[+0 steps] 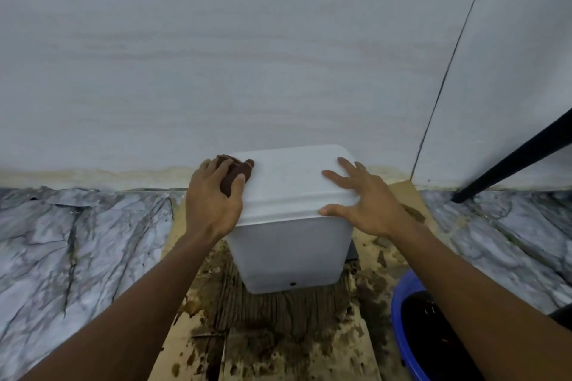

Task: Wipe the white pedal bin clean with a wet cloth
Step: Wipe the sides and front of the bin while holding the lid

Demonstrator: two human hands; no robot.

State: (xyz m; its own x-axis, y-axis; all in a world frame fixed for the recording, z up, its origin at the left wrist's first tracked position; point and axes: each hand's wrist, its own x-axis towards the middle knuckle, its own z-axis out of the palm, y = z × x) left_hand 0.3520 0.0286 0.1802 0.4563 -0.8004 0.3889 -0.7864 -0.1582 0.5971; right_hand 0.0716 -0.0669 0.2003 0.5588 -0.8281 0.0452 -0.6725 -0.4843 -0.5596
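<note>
The white pedal bin (288,244) stands on wet, stained cardboard against the wall, its lid (291,179) closed. My left hand (213,198) grips a dark brown cloth (236,175) and presses it on the lid's far left corner. My right hand (362,198) lies flat with fingers spread on the lid's right side, thumb along the front rim. The pedal is not visible.
A blue basin (402,328) holding dark water sits at the lower right. A black leg or pole (513,158) slants down to the floor at the right. Marble-pattern floor (77,250) spreads on both sides of the muddy cardboard (278,334). The pale wall (247,56) is close behind the bin.
</note>
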